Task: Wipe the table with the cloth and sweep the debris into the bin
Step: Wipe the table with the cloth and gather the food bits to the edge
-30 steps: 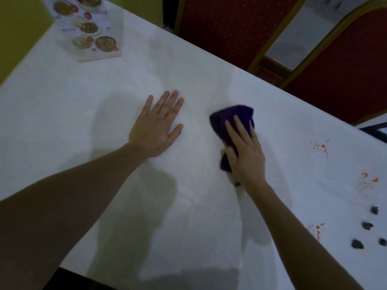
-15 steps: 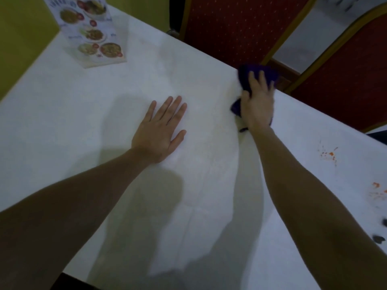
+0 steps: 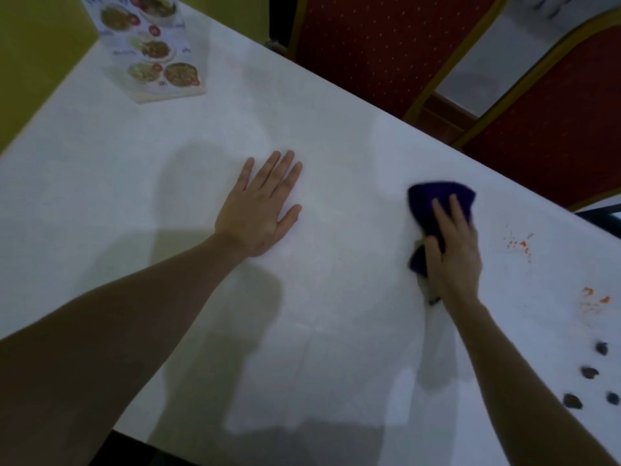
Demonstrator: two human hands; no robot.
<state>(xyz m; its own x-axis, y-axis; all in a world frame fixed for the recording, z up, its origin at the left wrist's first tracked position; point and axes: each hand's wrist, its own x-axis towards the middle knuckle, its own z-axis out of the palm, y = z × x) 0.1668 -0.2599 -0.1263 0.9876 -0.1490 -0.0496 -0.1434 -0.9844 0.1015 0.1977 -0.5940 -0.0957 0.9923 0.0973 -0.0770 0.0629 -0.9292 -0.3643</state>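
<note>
A purple cloth [image 3: 428, 205] lies bunched on the white table [image 3: 134, 183], right of centre. My right hand [image 3: 452, 250] presses down on it, fingers over the cloth and thumb gripping its near fold. My left hand [image 3: 260, 210] rests flat on the table, fingers spread, holding nothing. Several dark bits of debris [image 3: 589, 372] lie at the right edge of the view. Orange-red stains [image 3: 519, 244] mark the table right of the cloth, with more stains [image 3: 594, 299] nearer me. No bin is in view.
A menu card [image 3: 151, 52] with food pictures stands at the table's far left corner. Two red chairs [image 3: 376, 38] with gold frames stand against the far table edge. A yellow wall [image 3: 37, 38] is on the left. The near table edge runs along the bottom left.
My right hand has pulled the cloth back from the far table edge toward me and to the right. My left hand has stayed flat in place.
</note>
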